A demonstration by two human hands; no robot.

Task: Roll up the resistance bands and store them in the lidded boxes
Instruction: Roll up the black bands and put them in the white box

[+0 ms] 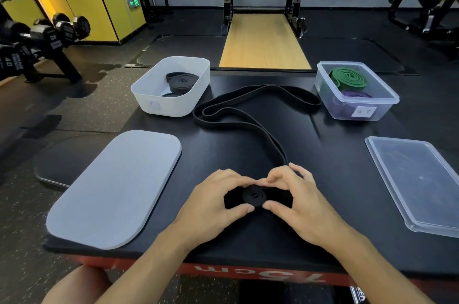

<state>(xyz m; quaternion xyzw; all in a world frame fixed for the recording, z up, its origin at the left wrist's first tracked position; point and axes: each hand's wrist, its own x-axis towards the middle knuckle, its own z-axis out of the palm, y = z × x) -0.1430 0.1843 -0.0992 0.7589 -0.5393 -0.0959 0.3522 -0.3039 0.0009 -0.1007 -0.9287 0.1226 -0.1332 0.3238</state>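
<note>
L/R both engaged: left hand point(218, 201) and right hand point(295, 199) pinch the small coil point(254, 196) of the black band point(277, 149) from either side, thumbs on its near rim, fingertips meeting over the far rim. Risk (my est.): coil is tiny and the rubber looks springy, so any slack during a regrip could let it unwind. The long tail is doubled and looped, so it may twist or feed in skewed, giving a coned roll that won't sit flat in a box. Coil sits between the hands, near the front edge of the tabletop point(335, 149), approx. mid-width. Tail runs from under the fingertips toward the far edge, looping between the two boxes. White box point(171, 107) at far left holds black rolls point(182, 81). Clear box point(357, 114) at far right has green roll point(347, 78) and purple roll point(355, 96). White lid point(116, 187) by left edge, clear lid point(417, 184) by right edge, both off.
</note>
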